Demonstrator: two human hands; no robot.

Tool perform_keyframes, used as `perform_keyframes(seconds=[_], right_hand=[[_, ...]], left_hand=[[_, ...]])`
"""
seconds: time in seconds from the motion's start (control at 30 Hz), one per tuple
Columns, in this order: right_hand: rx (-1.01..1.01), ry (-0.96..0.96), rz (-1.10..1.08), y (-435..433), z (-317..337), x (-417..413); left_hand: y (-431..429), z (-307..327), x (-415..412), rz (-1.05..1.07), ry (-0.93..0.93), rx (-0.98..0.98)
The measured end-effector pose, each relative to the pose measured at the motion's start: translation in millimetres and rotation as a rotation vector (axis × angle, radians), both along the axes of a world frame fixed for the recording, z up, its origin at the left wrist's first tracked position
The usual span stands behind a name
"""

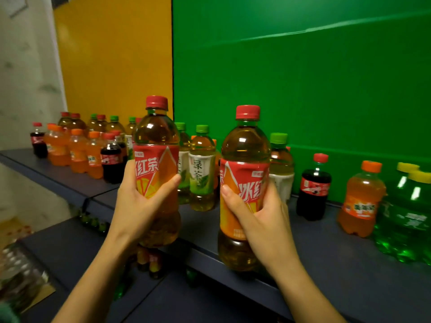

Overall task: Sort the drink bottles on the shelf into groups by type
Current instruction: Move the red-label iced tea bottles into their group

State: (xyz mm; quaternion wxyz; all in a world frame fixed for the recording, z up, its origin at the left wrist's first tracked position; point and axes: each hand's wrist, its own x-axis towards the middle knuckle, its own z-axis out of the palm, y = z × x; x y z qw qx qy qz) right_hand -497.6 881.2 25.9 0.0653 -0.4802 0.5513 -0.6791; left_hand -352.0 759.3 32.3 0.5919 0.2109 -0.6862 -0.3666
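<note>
I hold two iced red tea bottles with red caps and red-orange labels, lifted in front of the dark shelf (345, 264). My left hand (137, 206) grips the left red tea bottle (156, 145) around its label. My right hand (263, 217) grips the right red tea bottle (245, 145) the same way. Behind them stand green tea bottles (202, 169) with green caps. A cola bottle (313, 187), an orange soda bottle (362, 199) and green soda bottles (408, 215) stand to the right.
At the far left of the shelf stands a mixed cluster of orange sodas (78, 151), colas (111, 159) and tea bottles (75, 123). A lower shelf (67, 248) holds more bottles. Yellow and green panels back the shelf.
</note>
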Motion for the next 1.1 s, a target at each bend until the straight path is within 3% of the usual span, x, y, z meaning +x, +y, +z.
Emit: perform_keyframes(seconds=[0.37,1.1], right_hand=[[-0.003,-0.025,-0.044,-124,-5,50],[0.054,-0.059,0.086,-318,-11,149]], left_hand=[[-121,2,55,0.028,-0.038,-0.015],[-312,-22,168,0.145,-0.035,0.024]])
